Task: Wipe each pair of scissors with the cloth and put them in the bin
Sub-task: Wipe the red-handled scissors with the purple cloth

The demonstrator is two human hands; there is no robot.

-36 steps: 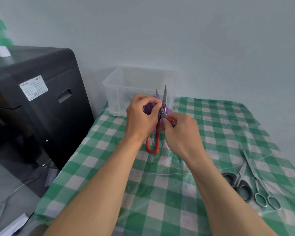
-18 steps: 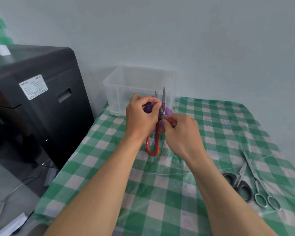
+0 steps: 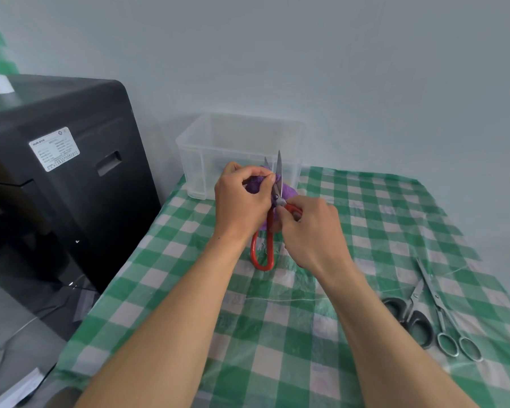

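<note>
One green-checked bench (image 3: 365, 231) carries a clear bin (image 3: 212, 154) at its far left edge. Before the bin, my left hand (image 3: 239, 198) pinches a purple cloth (image 3: 287, 191) against the upright blades of the red-handled scissors (image 3: 278, 169), fingers curled tight. My right hand (image 3: 312, 231) has its fingers curled round one handle. At my right, black-handled scissors (image 3: 415, 316) and steel scissors (image 3: 437, 307) lie on the bench.

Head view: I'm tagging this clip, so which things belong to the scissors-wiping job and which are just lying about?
Job: red-handled scissors in the right hand, purple cloth in the left hand, clear bin, black-handled scissors, all-metal scissors.
Lying about: black machine, white sheets on the floor.
</note>
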